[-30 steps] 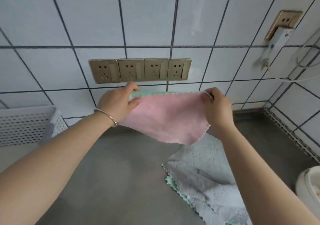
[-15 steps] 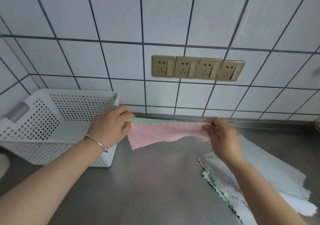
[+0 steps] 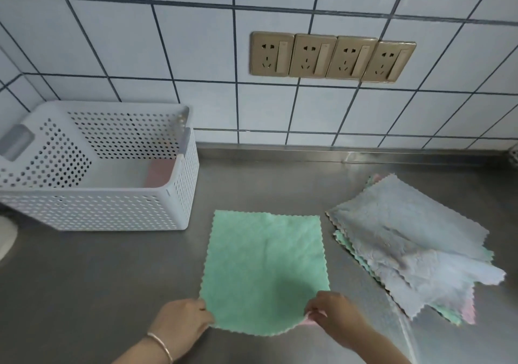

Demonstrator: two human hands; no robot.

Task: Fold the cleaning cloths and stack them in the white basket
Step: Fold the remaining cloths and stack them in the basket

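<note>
Two hands hold the near corners of a green cloth lying flat on the metal surface.

The green cloth (image 3: 265, 268) is spread out flat in the middle of the surface (image 3: 112, 279), green side up, with a bit of pink showing under its near right corner. The left hand (image 3: 182, 326) pinches the near left corner, and its grip is closed on the edge. The right hand (image 3: 333, 318) pinches the near right corner the same way. A thin bracelet (image 3: 161, 345) sits on the left wrist. The white basket (image 3: 117, 206) stands to the left by the tiled wall, close to the cloth but not touching it, and something pink lies inside it. A messy pile of cloths (image 3: 414, 248) lies to the right, grey ones on top. Four gold sockets (image 3: 332, 56) sit in a row on the wall.
</note>
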